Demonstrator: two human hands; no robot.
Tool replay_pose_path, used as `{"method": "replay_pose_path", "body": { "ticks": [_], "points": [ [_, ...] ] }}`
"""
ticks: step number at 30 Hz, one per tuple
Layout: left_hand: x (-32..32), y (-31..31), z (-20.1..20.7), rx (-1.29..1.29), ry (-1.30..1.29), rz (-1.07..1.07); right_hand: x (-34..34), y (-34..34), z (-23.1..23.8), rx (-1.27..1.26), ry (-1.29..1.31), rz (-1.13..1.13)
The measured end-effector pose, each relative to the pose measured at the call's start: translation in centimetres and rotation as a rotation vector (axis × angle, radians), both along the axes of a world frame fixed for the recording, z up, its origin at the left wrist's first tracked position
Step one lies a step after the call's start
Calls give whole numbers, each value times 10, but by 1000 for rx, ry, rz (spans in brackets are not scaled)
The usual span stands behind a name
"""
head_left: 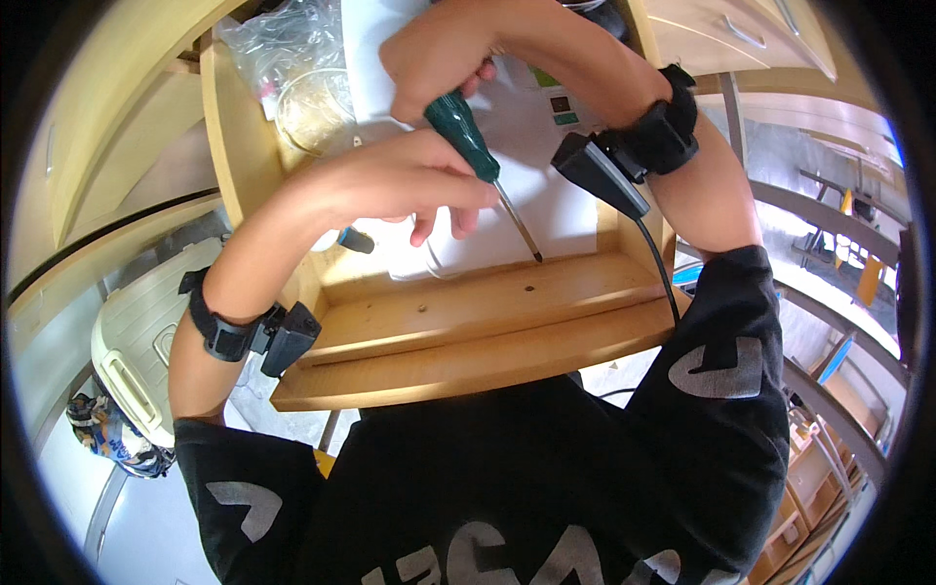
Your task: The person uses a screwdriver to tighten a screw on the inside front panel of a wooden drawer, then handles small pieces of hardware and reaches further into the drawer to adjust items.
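A screwdriver (472,146) with a dark green handle points its metal shaft toward me, tip close to the inner edge of the wooden drawer's front board (468,312). My right hand (439,63) is closed around the handle's far end. Beside the handle is my left hand (414,180), its fingers loosely bent and apart. One left finger reaches the base of the shaft; whether it touches is unclear. Small dark holes mark the front board. White paper (546,214) lies in the drawer under both hands.
A crumpled clear plastic bag (288,58) and a pale looped cord (292,112) lie at the drawer's far left. Below my left wrist sits a small blue and dark object (355,240). A pale plastic case (146,331) stands left, a metal frame (829,210) right.
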State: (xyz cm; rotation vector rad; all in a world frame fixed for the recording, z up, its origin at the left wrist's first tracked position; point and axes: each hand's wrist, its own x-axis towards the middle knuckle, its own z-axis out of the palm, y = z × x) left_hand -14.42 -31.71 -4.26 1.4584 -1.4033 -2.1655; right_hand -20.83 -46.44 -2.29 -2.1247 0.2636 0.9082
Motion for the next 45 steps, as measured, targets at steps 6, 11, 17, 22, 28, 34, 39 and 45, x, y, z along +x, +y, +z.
{"method": "replay_pose_path", "body": {
  "ticks": [6,11,17,22,28,34,39,45],
  "points": [
    [-3,11,1,250,55,207,0,6,4,52,-21,-9],
    [-1,9,3,404,179,463,-5,-4,-1,110,-40,-31],
    [-3,6,4,369,183,483,3,-3,-13,58,87,-34],
    [-5,5,1,390,187,479,-2,10,10,-28,116,-102],
    [-5,7,1,399,225,485,-21,-1,-20,-17,81,150],
    [-9,7,4,389,234,487,-91,-7,-46,700,-866,-566],
    [-10,8,1,375,230,481,-89,-9,-65,649,-713,-683],
    [-11,8,3,359,187,483,-90,2,-76,569,-743,-770]
  ]
}}
